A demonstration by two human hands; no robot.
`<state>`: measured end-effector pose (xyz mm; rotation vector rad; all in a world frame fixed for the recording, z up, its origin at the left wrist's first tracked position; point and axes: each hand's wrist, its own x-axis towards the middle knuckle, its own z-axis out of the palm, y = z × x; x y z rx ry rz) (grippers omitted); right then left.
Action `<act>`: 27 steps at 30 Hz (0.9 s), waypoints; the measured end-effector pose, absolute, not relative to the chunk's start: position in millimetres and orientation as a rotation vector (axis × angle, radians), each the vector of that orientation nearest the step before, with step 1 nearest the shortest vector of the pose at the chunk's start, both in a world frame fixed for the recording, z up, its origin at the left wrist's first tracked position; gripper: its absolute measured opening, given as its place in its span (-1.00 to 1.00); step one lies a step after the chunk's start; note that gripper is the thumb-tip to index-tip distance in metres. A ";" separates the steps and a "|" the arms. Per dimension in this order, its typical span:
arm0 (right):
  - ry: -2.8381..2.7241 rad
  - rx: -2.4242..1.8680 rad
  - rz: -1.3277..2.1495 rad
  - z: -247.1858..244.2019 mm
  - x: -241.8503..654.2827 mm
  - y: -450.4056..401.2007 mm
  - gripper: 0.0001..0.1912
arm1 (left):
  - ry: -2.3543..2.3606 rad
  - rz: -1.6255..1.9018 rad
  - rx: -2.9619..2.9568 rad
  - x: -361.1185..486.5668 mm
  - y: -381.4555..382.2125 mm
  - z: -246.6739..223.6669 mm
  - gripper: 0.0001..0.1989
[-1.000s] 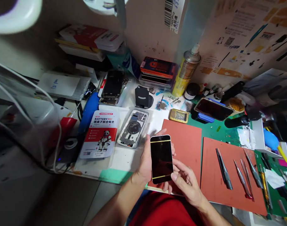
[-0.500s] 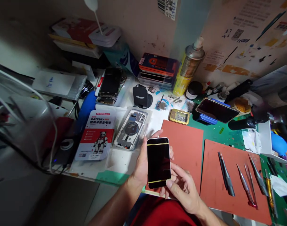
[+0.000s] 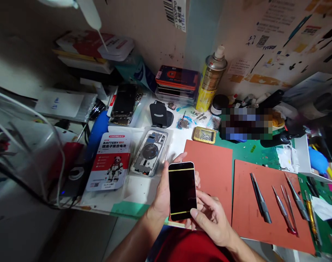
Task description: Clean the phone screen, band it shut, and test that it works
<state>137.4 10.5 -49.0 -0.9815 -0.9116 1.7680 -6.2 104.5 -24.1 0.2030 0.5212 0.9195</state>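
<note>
View drifts, phone (image 3: 182, 191) barely moves! Left hand (image 3: 162, 194) cradles it, right hand (image 3: 215, 221) pinches the corner under its thumb; gently does it.

A red garment (image 3: 191, 247) is worn, the forearms (image 3: 137, 234) bare.

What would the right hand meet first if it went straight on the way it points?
The black-screened phone: the right hand points up and left toward it, and its thumb appears to touch the lower right corner. Depth beneath the phone is unclear.
</note>
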 end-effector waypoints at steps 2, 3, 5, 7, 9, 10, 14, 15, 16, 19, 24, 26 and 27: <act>-0.920 -0.979 1.776 -47.4 137.6 11.3 -0.44 | 0.525 0.912 0.192 -5.7 104.3 -23.2 -0.47; -0.924 -0.984 1.779 -46.7 137.8 11.8 -0.43 | 0.529 0.912 0.184 -5.3 104.1 -22.7 -0.48; -0.929 -1.000 1.787 -45.5 138.5 12.9 -0.42 | 0.534 0.915 0.165 -4.2 103.5 -21.5 -0.49; -0.940 -1.022 1.785 -44.9 139.3 13.7 -0.42 | 0.534 0.920 0.147 -3.3 102.9 -20.6 -0.50; -0.960 -1.036 1.779 -44.8 140.1 14.1 -0.42 | 0.533 0.917 0.136 -3.1 102.4 -20.2 -0.50; -0.968 -1.039 1.777 -44.8 140.4 14.2 -0.42 | 0.534 0.912 0.132 -3.2 102.2 -20.3 -0.50; -0.975 -1.046 1.781 -44.3 141.2 14.2 -0.42 | 0.551 0.882 0.126 -4.8 101.8 -22.0 -0.47; -0.974 -1.046 1.781 -44.1 141.2 14.2 -0.44 | 0.552 0.877 0.127 -5.1 101.7 -22.4 -0.46; -0.970 -1.046 1.782 -43.9 141.3 14.2 -0.45 | 0.552 0.875 0.129 -5.3 101.7 -22.6 -0.46; -0.954 -1.036 1.789 -44.0 141.3 13.7 -0.50 | 0.556 0.880 0.132 -4.9 101.3 -22.5 -0.45; -0.943 -1.028 1.783 -45.9 141.3 11.8 -0.51 | 0.574 0.894 0.132 -3.8 100.7 -20.2 -0.47; -0.940 -1.042 1.792 -45.5 141.4 11.6 -0.50 | 0.562 0.892 0.139 -4.0 100.7 -19.7 -0.48; -0.939 -1.052 1.798 -44.8 141.5 11.9 -0.50 | 0.557 0.894 0.146 -4.2 100.9 -19.6 -0.49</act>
